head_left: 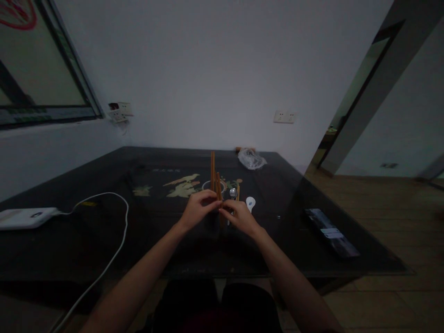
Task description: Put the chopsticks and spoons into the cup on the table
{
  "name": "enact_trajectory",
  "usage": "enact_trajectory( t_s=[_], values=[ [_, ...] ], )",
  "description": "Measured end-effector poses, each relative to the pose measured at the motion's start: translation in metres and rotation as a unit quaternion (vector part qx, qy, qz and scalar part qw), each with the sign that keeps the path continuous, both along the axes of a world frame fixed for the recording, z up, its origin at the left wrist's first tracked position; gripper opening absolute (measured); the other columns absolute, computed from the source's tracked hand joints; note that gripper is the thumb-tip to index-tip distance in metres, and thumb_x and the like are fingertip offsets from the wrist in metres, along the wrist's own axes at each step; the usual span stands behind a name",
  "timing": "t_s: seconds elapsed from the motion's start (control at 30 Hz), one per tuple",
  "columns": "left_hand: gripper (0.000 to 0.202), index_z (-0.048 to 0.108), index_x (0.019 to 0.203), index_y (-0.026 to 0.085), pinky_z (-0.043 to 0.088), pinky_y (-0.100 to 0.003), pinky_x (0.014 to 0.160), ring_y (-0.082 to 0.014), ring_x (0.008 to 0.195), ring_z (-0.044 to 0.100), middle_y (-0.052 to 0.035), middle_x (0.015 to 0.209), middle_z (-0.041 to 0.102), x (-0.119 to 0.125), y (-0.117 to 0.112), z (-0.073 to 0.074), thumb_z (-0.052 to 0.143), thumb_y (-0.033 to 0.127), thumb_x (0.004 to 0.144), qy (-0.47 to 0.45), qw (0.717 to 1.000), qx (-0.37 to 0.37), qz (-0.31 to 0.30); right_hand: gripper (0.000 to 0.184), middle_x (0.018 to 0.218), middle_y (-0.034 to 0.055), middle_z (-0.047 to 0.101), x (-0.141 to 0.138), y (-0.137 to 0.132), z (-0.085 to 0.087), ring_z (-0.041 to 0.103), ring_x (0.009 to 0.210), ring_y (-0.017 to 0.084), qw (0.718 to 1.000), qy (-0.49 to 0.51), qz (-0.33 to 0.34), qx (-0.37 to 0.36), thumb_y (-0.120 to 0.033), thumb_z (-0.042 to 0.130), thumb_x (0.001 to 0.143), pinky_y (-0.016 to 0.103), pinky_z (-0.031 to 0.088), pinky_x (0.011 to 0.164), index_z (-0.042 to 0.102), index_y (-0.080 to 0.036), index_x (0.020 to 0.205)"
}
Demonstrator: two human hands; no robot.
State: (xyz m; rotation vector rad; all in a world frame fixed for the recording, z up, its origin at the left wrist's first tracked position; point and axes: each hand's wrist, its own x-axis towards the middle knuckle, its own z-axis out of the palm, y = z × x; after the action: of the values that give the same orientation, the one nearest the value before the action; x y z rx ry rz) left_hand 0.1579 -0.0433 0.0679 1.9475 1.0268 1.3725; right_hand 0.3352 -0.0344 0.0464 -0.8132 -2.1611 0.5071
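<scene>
Both of my hands meet over the middle of the dark table point(104, 240). My left hand point(198, 209) is closed around a bundle of wooden chopsticks point(212, 172) that stand upright, tips pointing up. My right hand point(240, 216) is closed too, pinching the same chopsticks low down near the left hand. Just beyond the right hand lie a metal spoon point(232, 191) and a white spoon point(250, 203) on the tabletop.
A white power bank point(26, 217) with a white cable point(120, 231) lies at the left. A phone point(331, 232) rests at the right edge. A crumpled clear plastic bag point(251, 159) sits at the far edge. Wooden floor and a doorway lie right.
</scene>
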Motion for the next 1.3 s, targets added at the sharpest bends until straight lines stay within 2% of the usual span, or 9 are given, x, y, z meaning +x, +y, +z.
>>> enact_trajectory(
  t_s=[0.2,0.47,0.73,0.9,1.03,1.1,1.2,1.3],
  values=[
    [0.022,0.069,0.075,0.015,0.052,-0.031,0.074,-0.0199,0.079,0.065,-0.0072,0.081,0.071,0.000,-0.004,0.001,0.068,0.036,0.073,0.000,1.000,-0.018,0.019,0.019,0.075,0.0038,0.064,-0.001,-0.001,0.001,0.057,0.067,0.016,1.000,-0.004,0.000,0.003,-0.030,0.052,0.089,0.025,0.039,0.063,0.065,-0.018,0.080],
    [0.023,0.071,0.080,0.014,0.050,-0.029,0.070,-0.0184,0.074,0.064,-0.0072,0.081,0.072,-0.001,-0.005,-0.001,0.068,0.036,0.075,0.007,0.999,-0.008,0.037,0.021,0.072,0.0035,0.064,-0.002,-0.001,0.002,0.056,0.064,0.015,1.000,0.004,0.005,-0.001,-0.030,0.052,0.089,0.024,0.039,0.060,0.066,-0.018,0.079],
    [0.022,0.071,0.075,0.015,0.045,-0.025,0.061,-0.0156,0.065,0.059,-0.0042,0.070,0.069,-0.003,-0.007,0.012,0.066,0.037,0.076,0.052,0.996,0.029,0.069,0.022,0.072,0.0032,0.067,-0.009,-0.002,0.004,0.058,0.063,0.015,0.998,0.046,-0.001,-0.045,-0.035,0.058,0.086,0.024,0.040,0.059,0.068,-0.018,0.077],
    [0.022,0.073,0.080,0.016,0.045,-0.026,0.062,-0.0158,0.067,0.059,-0.0041,0.076,0.071,-0.019,-0.007,0.033,0.065,0.037,0.076,0.035,0.991,0.061,0.110,0.020,0.087,0.0045,0.069,-0.007,0.000,0.008,0.062,0.078,0.018,0.988,0.120,0.011,-0.099,-0.035,0.064,0.081,0.026,0.046,0.065,0.069,-0.020,0.094],
    [0.027,0.073,0.085,0.014,0.048,-0.026,0.066,-0.0162,0.071,0.062,-0.0051,0.080,0.071,-0.035,-0.002,0.065,0.066,0.039,0.075,-0.010,0.985,0.082,0.153,0.026,0.093,0.0063,0.066,-0.004,0.015,0.011,0.062,0.086,0.020,0.974,0.200,-0.048,-0.098,-0.033,0.064,0.079,0.028,0.048,0.070,0.064,-0.020,0.102],
    [0.028,0.072,0.086,0.014,0.049,-0.026,0.066,-0.0158,0.071,0.062,-0.0051,0.081,0.072,-0.038,0.004,0.084,0.066,0.039,0.074,-0.030,0.980,0.098,0.169,0.037,0.103,0.0087,0.063,-0.005,0.026,0.011,0.060,0.094,0.021,0.971,0.210,-0.074,-0.085,-0.033,0.067,0.076,0.031,0.049,0.075,0.059,-0.020,0.110],
    [0.028,0.072,0.085,0.014,0.049,-0.025,0.067,-0.0155,0.072,0.063,-0.0051,0.081,0.072,-0.039,0.021,0.106,0.068,0.039,0.073,-0.033,0.975,0.122,0.183,0.064,0.118,0.0122,0.055,-0.012,0.043,0.004,0.054,0.108,0.025,0.974,0.182,-0.101,-0.086,-0.033,0.075,0.067,0.037,0.048,0.085,0.048,-0.020,0.124],
    [0.029,0.072,0.082,0.014,0.048,-0.025,0.066,-0.0161,0.072,0.063,-0.0054,0.080,0.072,-0.039,0.047,0.112,0.068,0.040,0.071,-0.011,0.978,0.113,0.175,0.086,0.125,0.0147,0.051,-0.022,0.058,-0.009,0.050,0.117,0.027,0.974,0.163,-0.097,-0.122,-0.029,0.082,0.057,0.042,0.042,0.097,0.039,-0.018,0.131]
  ],
)
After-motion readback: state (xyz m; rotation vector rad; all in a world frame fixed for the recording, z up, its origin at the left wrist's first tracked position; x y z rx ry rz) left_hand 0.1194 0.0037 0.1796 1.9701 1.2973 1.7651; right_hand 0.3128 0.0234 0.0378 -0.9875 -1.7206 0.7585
